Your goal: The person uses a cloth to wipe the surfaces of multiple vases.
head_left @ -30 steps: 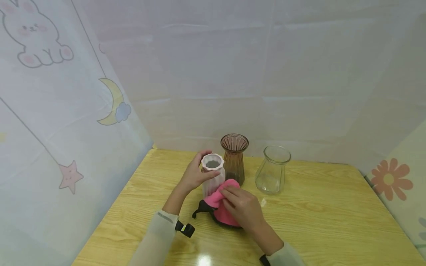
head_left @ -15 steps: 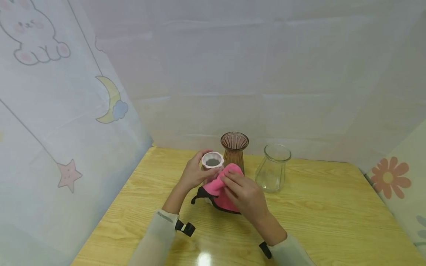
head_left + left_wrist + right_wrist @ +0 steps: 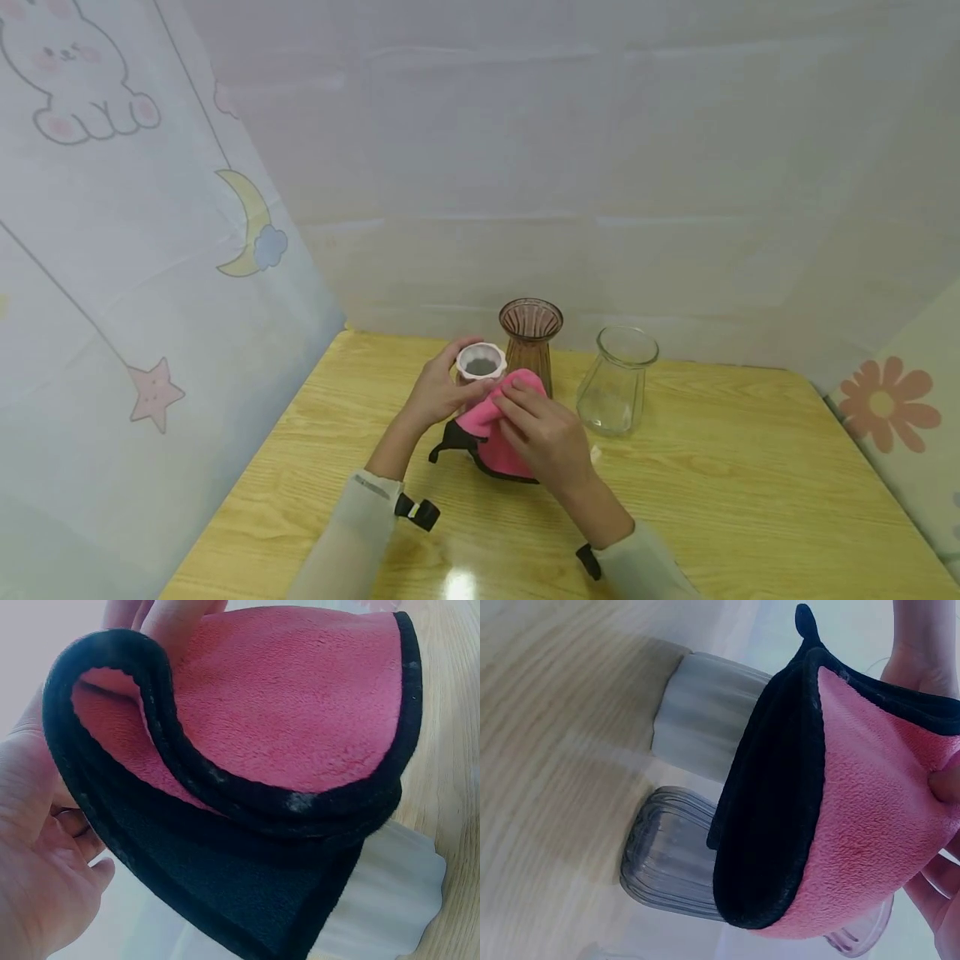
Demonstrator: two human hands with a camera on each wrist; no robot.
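In the head view my left hand (image 3: pixel 431 393) grips a whitish fluted vase (image 3: pixel 482 361) round its upper part, thumb in front and fingers behind. The vase stands upright with a scalloped rim. My right hand (image 3: pixel 551 437) pinches a folded pink cloth (image 3: pixel 508 450) with black edging and holds it against the front right of the vase, just under the rim. The cloth hides much of the vase's body. Below the cloth, the right wrist view shows the vase's pale ribbed base (image 3: pixel 701 716). A black loop (image 3: pixel 805 622) hangs off one corner of the cloth.
Close behind the cloth stands a brownish-pink ribbed glass vase (image 3: pixel 529 325), partly covered by it. Farther right is a clear glass vase (image 3: pixel 613 392). All stand on a wood-grain table (image 3: pixel 720 483), with a pale hanging sheet (image 3: pixel 525 167) behind its back edge.
My right hand has slid the cloth up along the vase, from its lower body to just under the rim, and has hardly moved since. My left hand keeps its grip.
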